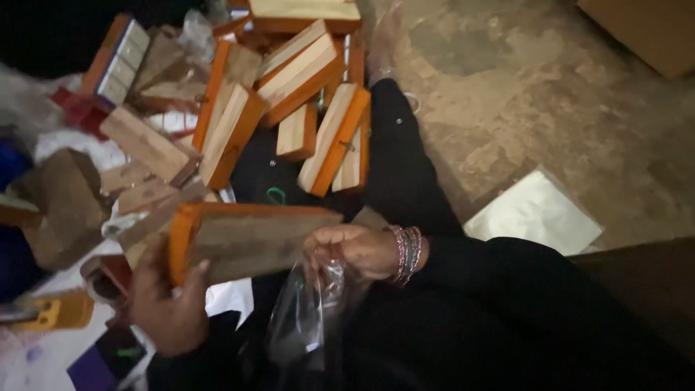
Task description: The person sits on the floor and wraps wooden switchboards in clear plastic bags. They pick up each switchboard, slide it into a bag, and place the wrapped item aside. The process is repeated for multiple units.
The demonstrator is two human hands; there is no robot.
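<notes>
Left hand (170,308) at lower left grips orange-edged wooden block (246,239); right hand (355,250) pinches clear plastic bag (304,318) at block's end. Block not yet bagged; pile of blocks (289,94) waits, upper centre.

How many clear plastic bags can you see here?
2: a clear plastic bag hanging from the right hand, another flat on the floor. More may be hidden.

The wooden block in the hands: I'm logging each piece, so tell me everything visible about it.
The wooden block is a flat, oblong slab with a dull brown, worn-looking broad face and bright orange edges. It lies roughly level, long side across the view, above the person's dark-clothed lap. The left hand grips its left end, thumb on the face; the right hand meets its right end while pinching a clear plastic bag.
</notes>
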